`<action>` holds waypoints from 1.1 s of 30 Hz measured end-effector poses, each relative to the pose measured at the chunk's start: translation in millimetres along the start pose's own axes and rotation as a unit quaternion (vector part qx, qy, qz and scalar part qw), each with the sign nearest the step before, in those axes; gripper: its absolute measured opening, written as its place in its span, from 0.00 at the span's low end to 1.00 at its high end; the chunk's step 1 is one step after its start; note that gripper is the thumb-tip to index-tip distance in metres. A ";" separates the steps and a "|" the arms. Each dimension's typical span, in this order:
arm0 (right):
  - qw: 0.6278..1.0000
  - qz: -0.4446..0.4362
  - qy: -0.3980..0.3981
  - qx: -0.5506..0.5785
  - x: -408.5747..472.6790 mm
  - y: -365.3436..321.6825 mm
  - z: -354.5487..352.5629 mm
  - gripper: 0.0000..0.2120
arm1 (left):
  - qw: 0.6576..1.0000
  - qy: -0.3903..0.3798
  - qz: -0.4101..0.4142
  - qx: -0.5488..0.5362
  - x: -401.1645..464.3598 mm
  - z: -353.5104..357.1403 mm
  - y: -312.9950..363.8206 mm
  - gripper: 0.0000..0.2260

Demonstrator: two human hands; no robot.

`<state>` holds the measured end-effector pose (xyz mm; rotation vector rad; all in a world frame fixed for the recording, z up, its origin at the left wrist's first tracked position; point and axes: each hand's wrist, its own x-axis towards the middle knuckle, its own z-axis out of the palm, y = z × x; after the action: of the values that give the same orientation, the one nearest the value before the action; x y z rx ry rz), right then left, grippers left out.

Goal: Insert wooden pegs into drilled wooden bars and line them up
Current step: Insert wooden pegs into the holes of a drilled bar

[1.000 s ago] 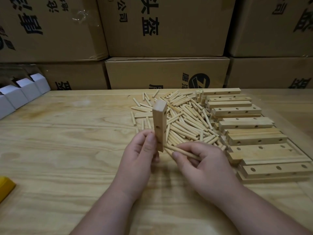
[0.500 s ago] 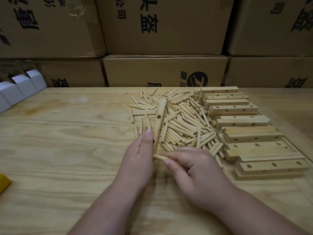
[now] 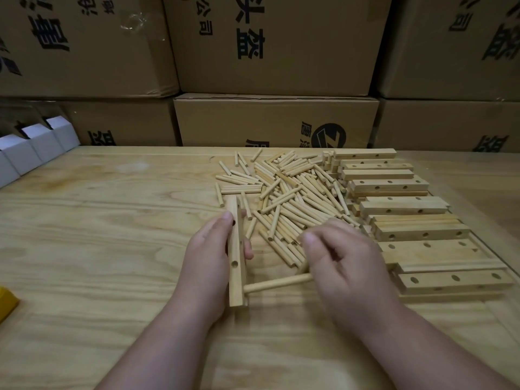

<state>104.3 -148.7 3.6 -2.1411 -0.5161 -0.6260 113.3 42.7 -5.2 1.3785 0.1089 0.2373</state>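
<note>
A: Edges? Room?

B: Bare worktop (image 3: 84, 249) to the left and front of both hands. Cardboard boxes (image 3: 275, 119) walling off the far edge. White cartons (image 3: 31, 147) at far left edge, yellow item (image 3: 7, 301) at near left edge, well apart from the hands. Right side crowded: loose peg pile (image 3: 287, 198) in the middle, stacked drilled bars (image 3: 416, 220) to its right, reaching toward the right edge.

A: Left hand?

B: Left hand (image 3: 208, 263) gripping one drilled bar (image 3: 235, 254), thumb on the left face, fingertips curled round the right face. Bar held on edge, long axis running away from the body, near end down by the wrist, far end just short of the pile. One open hole visible on top, below the thumb.

A: Right hand?

B: Right hand (image 3: 346, 266) pinching a peg (image 3: 277, 284), fingers curled over it. Peg lying roughly level, pointing left, left tip touching the bar's right face near the bar's near end. Seated in a hole or only against it: cannot tell. Hand just in front of the pile's near edge, beside the bar stack.
</note>
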 end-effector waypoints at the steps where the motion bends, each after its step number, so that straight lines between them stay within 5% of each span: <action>1: 0.998 0.032 0.041 -0.022 2.1 2.8 -1.7 0.13 | 1.000 0.001 -0.006 -0.009 0.2 -0.1 0.6 0.14; 7: 0.978 0.135 0.062 -0.150 4.6 3.9 -1.8 0.04 | 1.000 0.016 -0.014 -0.019 2.0 0.7 0.6 0.18; 12: 0.931 0.162 -0.059 -0.322 4.3 -4.9 -2.6 0.19 | 0.999 -0.001 -0.031 -0.026 2.2 -1.4 0.8 0.20; 15: 0.912 0.167 -0.103 -0.360 4.8 -9.1 -4.8 0.19 | 1.000 -0.017 -0.018 -0.003 1.7 -0.1 -0.7 0.21; 24: 0.948 0.140 -0.017 -0.284 4.7 -4.9 -5.1 0.12 | 0.999 -0.043 -0.023 0.022 0.9 3.6 -0.2 0.20; 28: 0.988 0.019 0.078 -0.130 0.4 2.2 -1.5 0.09 | 0.998 -0.045 -0.031 0.021 -0.1 4.6 -0.2 0.19; 33: 0.994 -0.073 0.063 -0.055 -0.6 3.9 2.4 0.09 | 0.998 -0.039 -0.006 0.053 -3.4 5.2 0.5 0.20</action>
<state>106.6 -149.1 -0.4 -2.1617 -0.5843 -0.8847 111.1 37.0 -4.0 1.4904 0.0669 0.1691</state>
